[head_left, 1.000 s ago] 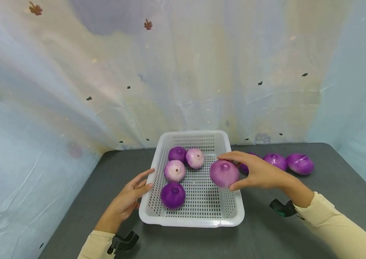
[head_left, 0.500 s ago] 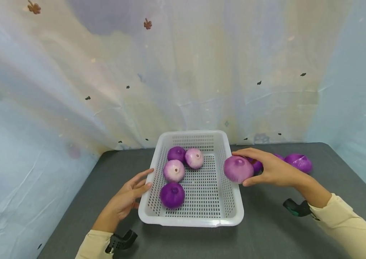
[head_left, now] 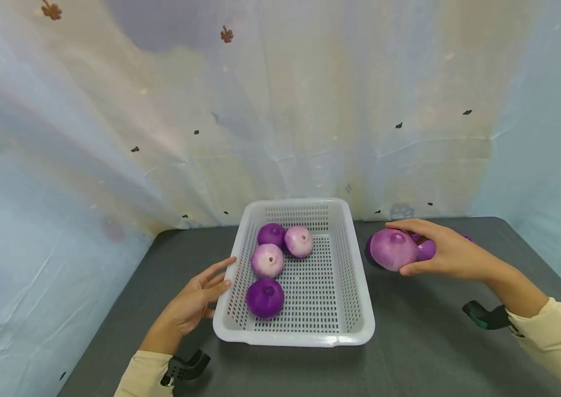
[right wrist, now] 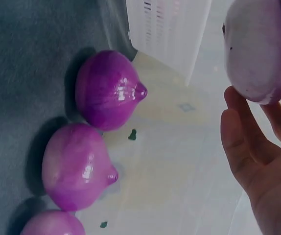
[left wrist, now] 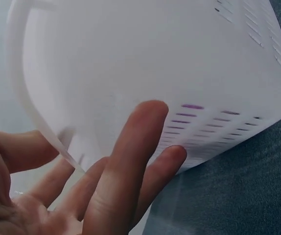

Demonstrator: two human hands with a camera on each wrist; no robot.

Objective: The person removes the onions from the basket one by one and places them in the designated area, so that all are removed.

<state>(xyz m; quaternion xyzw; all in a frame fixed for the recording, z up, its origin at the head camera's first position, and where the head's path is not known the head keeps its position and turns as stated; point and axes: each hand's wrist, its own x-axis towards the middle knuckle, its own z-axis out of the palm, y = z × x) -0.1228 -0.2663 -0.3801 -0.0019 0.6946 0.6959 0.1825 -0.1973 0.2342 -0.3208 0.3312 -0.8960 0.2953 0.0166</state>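
While the left hand (head_left: 196,306) is resting open-fingered against the basket (head_left: 355,286), the right hand (head_left: 446,255) is cupping an onion (head_left: 393,249) above the table (head_left: 409,353), seemingly just over other onions (right wrist: 106,90), and it could slip from that loose hold and roll.

1. Both arms wear long sleeves of a pale cream-yellow cloth, plain and unmarked, ending just short of the wrists.
2. The left sleeve (head_left: 144,375) has a soft rolled edge at the cuff; below the left hand (head_left: 188,309) a black clamp-like mount (head_left: 186,368) with two rounded prongs sits at the wrist.
3. The right sleeve (head_left: 555,342) shows loose folds along the forearm; behind the right hand (head_left: 451,255) a black mount with a dark green part (head_left: 489,317) juts from the wrist.
4. Both hands are bare: no gloves, rings or watch.
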